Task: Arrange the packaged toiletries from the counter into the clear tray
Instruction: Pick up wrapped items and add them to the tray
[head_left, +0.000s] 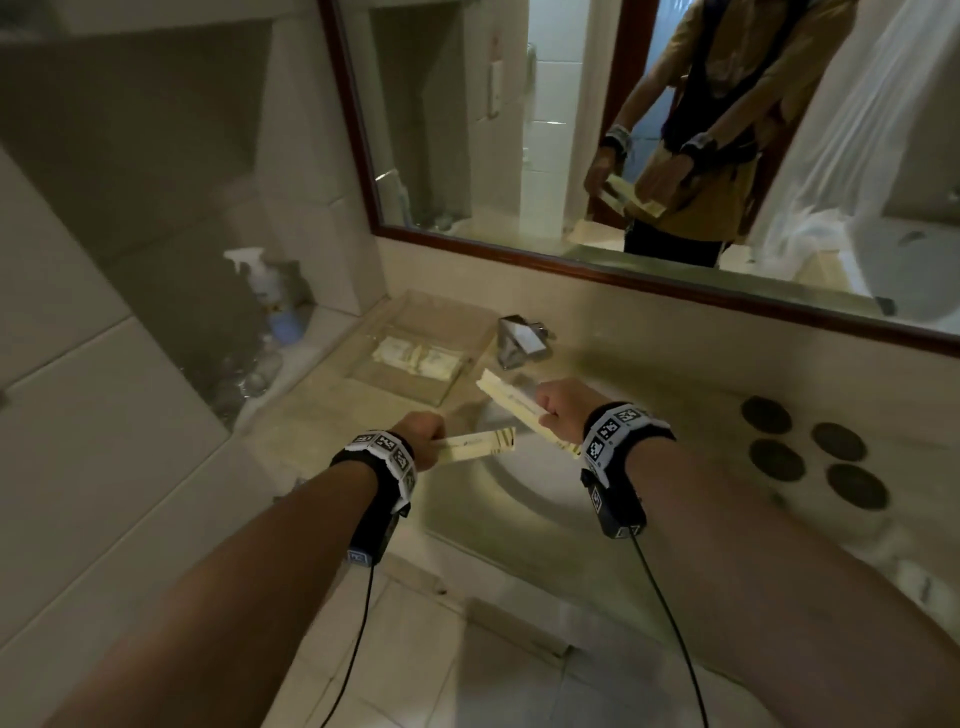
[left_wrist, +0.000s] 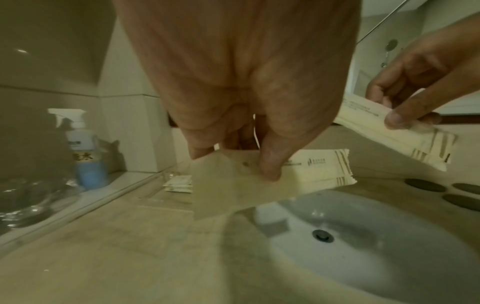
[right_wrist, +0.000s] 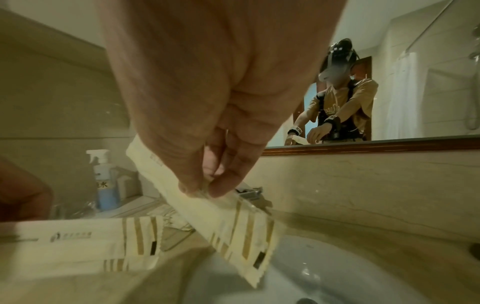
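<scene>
Above the sink, my left hand pinches one end of a long cream toiletry packet with gold stripes at its far end; the same packet shows under my thumb in the left wrist view. My right hand pinches a second, similar packet near its middle, tilted toward the tray; that packet hangs below my fingertips. The clear tray sits on the counter left of the faucet, with small cream sachets lying in it.
A chrome faucet stands behind the white sink basin. A spray bottle and clear plastic bottles occupy the left ledge. Dark round coasters lie on the counter at right. A framed mirror runs above.
</scene>
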